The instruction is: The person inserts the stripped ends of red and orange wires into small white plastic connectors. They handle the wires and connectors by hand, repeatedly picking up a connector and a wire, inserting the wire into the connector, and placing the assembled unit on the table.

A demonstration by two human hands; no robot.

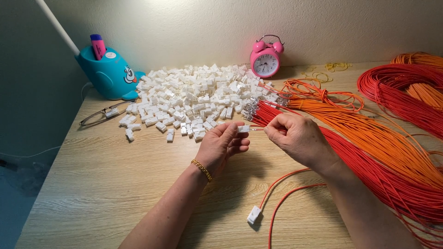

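- A small white connector housing (244,128) is pinched at the fingertips of the left hand (222,145), held above the middle of the wooden table (106,184).
- The right hand (295,137), fingers pressed together, pinches a red wire (256,129) whose tip meets the housing.
- Just beyond the hands lies a pile of white housings (194,99); to its right, bundles of red wires (369,161) and orange wires (369,131) fan across the table.
- Near the person, a finished white connector (254,215) with two red leads rests on the table.
- At the far edge stand a pink alarm clock (266,57) and a blue pen holder (107,71); spectacles (97,116) lie at far left.
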